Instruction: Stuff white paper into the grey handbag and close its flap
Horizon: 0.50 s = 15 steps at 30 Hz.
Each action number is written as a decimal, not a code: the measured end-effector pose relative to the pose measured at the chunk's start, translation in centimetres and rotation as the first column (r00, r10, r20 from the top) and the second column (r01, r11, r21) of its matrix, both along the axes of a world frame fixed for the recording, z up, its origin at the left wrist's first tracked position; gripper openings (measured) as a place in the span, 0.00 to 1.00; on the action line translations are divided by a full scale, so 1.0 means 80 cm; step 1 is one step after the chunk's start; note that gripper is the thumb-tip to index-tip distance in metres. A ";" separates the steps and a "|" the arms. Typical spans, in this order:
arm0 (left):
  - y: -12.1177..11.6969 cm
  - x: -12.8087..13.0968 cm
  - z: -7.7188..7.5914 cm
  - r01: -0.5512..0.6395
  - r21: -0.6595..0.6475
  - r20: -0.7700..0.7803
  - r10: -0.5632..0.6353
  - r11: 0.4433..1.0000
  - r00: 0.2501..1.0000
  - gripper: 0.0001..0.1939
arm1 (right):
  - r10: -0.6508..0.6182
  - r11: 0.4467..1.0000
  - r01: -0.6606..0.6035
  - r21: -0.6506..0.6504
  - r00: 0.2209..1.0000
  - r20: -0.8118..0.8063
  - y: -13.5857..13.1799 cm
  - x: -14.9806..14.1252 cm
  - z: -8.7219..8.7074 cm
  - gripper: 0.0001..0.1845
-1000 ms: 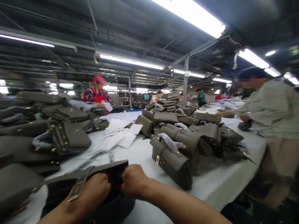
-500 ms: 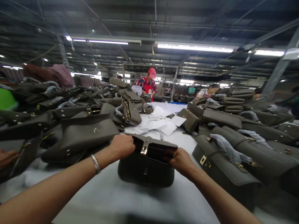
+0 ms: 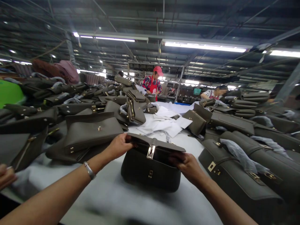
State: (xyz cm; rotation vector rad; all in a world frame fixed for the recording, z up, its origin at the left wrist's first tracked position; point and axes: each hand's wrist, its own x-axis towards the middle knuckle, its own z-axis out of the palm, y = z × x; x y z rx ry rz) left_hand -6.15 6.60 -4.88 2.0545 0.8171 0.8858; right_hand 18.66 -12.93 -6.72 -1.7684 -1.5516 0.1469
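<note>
A dark olive handbag (image 3: 150, 172) stands upright in front of me, its flap raised and tilted toward me. On the flap sits a gold clasp plate (image 3: 151, 152), and a small gold turn lock shows on the bag's front below it. My left hand (image 3: 120, 145) is closed on the flap's left corner, thumb toward me. At the right corner my right hand (image 3: 185, 162) grips the flap, some fingers hidden in the shadow beneath it. The inside of the bag is too dark to make out.
Olive handbags (image 3: 92, 132) are heaped on the left, more handbags (image 3: 239, 175) on the right with plastic-wrapped handles. White paper sheets (image 3: 164, 122) lie mid-table. Another person's hand (image 3: 7, 176) shows at the left edge. A person in a red cap (image 3: 153, 82) stands across the table.
The flap is tilted up a little more, and my right fingers have moved further under it. The other person's hand at left has come down away from a bag. The view has shifted slightly.
</note>
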 end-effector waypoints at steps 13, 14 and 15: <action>-0.034 0.011 -0.085 0.299 -0.481 0.393 -0.102 0.824 0.914 0.34 | 0.028 0.946 0.075 0.314 0.950 -0.312 0.020 0.015 -0.029 0.16; -0.034 0.013 -0.085 0.275 -0.474 0.387 -0.083 0.836 0.918 0.32 | 0.010 0.938 0.109 0.328 0.940 -0.341 0.022 0.014 -0.032 0.16; -0.034 0.014 -0.085 0.271 -0.468 0.383 -0.084 0.841 0.920 0.31 | 0.002 0.925 0.137 0.355 0.931 -0.365 0.023 0.013 -0.035 0.16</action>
